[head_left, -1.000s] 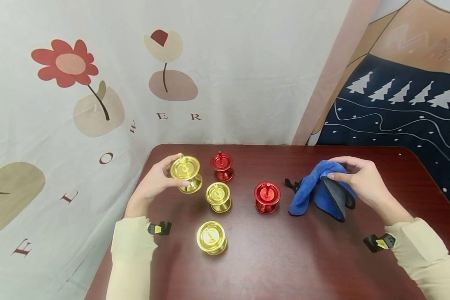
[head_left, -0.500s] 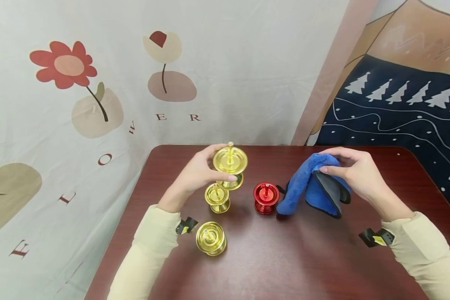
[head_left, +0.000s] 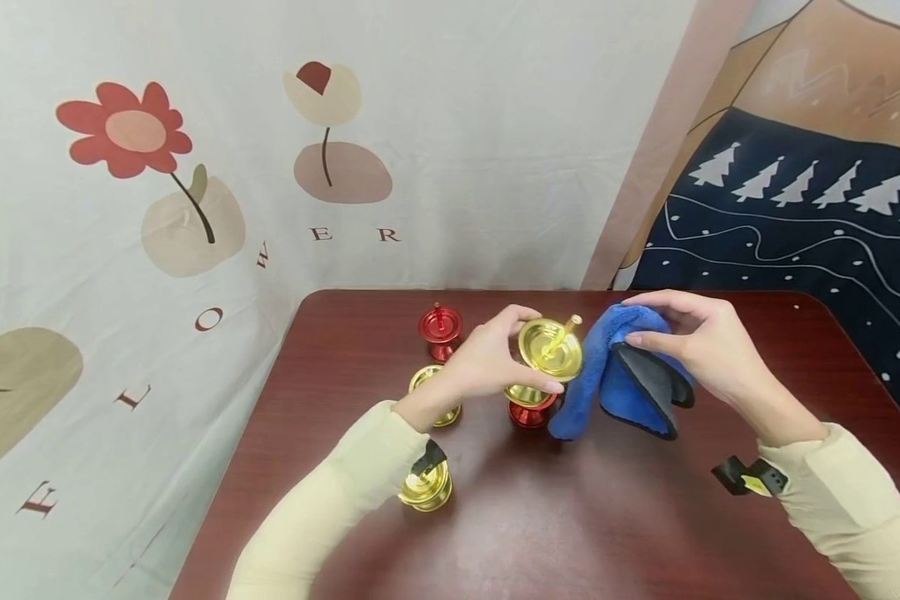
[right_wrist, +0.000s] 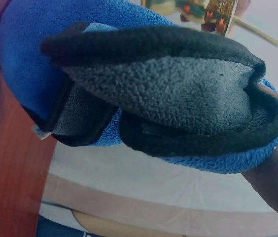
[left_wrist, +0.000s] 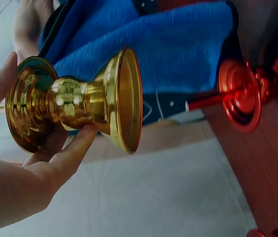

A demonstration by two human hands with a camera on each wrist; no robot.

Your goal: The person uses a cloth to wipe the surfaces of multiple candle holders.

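My left hand (head_left: 487, 358) grips a gold candle holder (left_wrist: 75, 101) around its waist, thumb on one side and fingers on the other. Its dish and spike tilt to the right in the head view. Below it stands a red candle holder (left_wrist: 240, 96), apart from the gold base and mostly hidden in the head view. From my right hand (head_left: 708, 342), pinched between thumb and fingers, hangs a folded blue and grey cloth (head_left: 637, 396) with black edging. The cloth's left fold (head_left: 570, 408) drops close beside the held candle holder.
Another red candle holder (head_left: 441, 325) stands at the back left of the dark red table (head_left: 570, 533). Two gold ones, one in the middle (head_left: 424, 377) and one nearer the front (head_left: 431, 493), are partly covered by my left forearm. Printed cloth (head_left: 495, 167) hangs behind.
My left hand has carried the gold candle holder from the table's left side rightward to above the red one, tilting it. My right hand has brought the cloth slightly left towards it.
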